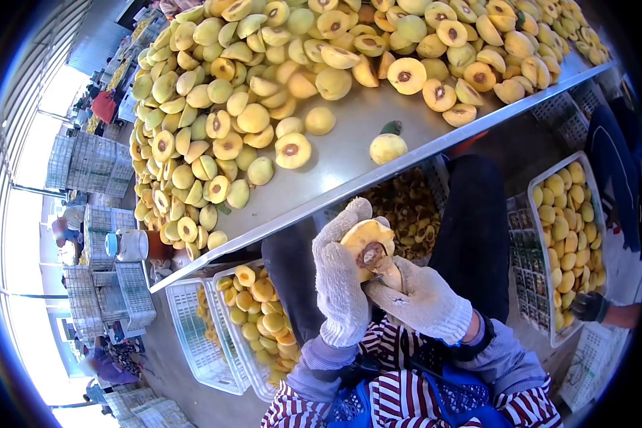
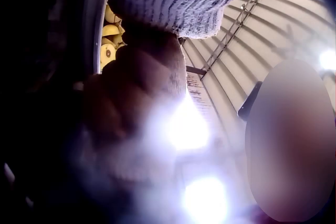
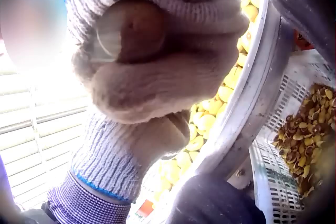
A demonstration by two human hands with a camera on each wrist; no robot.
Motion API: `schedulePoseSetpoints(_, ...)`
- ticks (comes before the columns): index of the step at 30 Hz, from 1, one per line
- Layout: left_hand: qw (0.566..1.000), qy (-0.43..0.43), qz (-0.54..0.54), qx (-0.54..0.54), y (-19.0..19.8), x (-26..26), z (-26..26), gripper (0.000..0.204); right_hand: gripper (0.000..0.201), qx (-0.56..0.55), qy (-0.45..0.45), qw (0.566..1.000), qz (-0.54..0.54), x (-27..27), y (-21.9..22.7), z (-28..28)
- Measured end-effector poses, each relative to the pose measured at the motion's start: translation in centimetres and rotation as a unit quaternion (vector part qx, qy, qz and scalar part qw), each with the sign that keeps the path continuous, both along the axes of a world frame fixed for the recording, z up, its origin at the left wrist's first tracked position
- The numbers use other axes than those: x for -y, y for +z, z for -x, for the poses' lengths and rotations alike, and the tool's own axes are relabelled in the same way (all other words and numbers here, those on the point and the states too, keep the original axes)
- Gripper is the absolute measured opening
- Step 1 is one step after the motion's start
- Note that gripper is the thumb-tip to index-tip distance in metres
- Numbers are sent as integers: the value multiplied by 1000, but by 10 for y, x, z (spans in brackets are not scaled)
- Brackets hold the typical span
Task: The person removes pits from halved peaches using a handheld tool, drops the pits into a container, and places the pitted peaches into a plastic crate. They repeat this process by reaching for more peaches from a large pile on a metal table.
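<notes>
In the head view, my gloved left hand (image 1: 341, 285) holds a halved yellow fruit (image 1: 364, 237), its brown centre facing up. My gloved right hand (image 1: 429, 299) grips a small tool (image 1: 390, 274) whose tip meets that brown centre. The right wrist view shows the rounded handle end (image 3: 140, 28) inside the curled right hand (image 3: 168, 85), with the left hand (image 3: 118, 148) below it. Glare and shadow cover most of the left wrist view, where the left hand (image 2: 142, 85) is dark and its fruit cannot be made out.
Halved fruits (image 1: 253, 118) are heaped on a metal table (image 1: 349, 146) beyond the hands; one fruit (image 1: 388, 148) lies near its edge. Below are brown scraps (image 1: 406, 214). Fruit crates stand left (image 1: 192, 314) and right (image 1: 585, 167), with another person's gloved hand (image 1: 589, 307) at the right one.
</notes>
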State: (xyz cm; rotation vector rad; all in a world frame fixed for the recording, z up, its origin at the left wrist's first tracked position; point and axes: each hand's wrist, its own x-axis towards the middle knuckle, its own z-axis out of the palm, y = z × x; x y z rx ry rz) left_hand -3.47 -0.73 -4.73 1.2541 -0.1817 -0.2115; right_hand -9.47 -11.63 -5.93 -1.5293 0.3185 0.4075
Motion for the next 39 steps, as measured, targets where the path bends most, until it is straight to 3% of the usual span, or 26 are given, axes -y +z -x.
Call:
schedulePoseSetpoints(2,999,-14,-36,25,1,0,-1,63,34,-33,-2,996,-80,3,11,-3)
schedulePoseSetpoints(5,995,-59,-80,19,-2,-8,-8,66,31,-170,67,967,-176,18,31,-9)
schedulePoseSetpoints(7,994,-85,-59,-29,4,-9,-10,69,31,-150,50,972,-173,17,32,-9)
schedulePoseSetpoints(11,999,-44,4,-24,10,2,-6,74,31,-76,-13,989,-130,9,30,-6)
schedulePoseSetpoints(14,1000,-27,-13,-2,0,2,-4,70,31,-115,-2,984,-134,12,35,-9)
schedulePoseSetpoints(17,992,-68,-106,27,6,-6,-9,64,29,-86,3,981,-174,8,25,-1)
schedulePoseSetpoints(18,981,-97,-166,40,10,-9,-15,73,26,-98,27,975,-197,11,27,-2)
schedulePoseSetpoints(24,955,-138,-240,108,17,-12,-28,62,31,-137,93,945,-284,26,16,-2)
schedulePoseSetpoints(27,950,-146,-252,115,26,-10,-33,33,35,-144,94,934,-314,28,19,-2)
schedulePoseSetpoints(31,907,-42,-218,359,-1,-6,-32,32,33,-118,99,949,-275,34,16,-4)
schedulePoseSetpoints(34,855,-75,-288,424,-2,-12,-30,39,31,-113,79,953,-269,34,7,-2)
schedulePoseSetpoints(36,829,-82,-311,458,-5,-13,-28,39,30,-44,58,968,-241,29,-4,2)
schedulePoseSetpoints(37,865,-87,-274,411,-9,-13,-27,38,29,-9,47,973,-225,29,-6,2)
schedulePoseSetpoints(39,924,-97,-197,313,-16,-9,-23,36,27,-94,66,957,-265,31,1,-1)
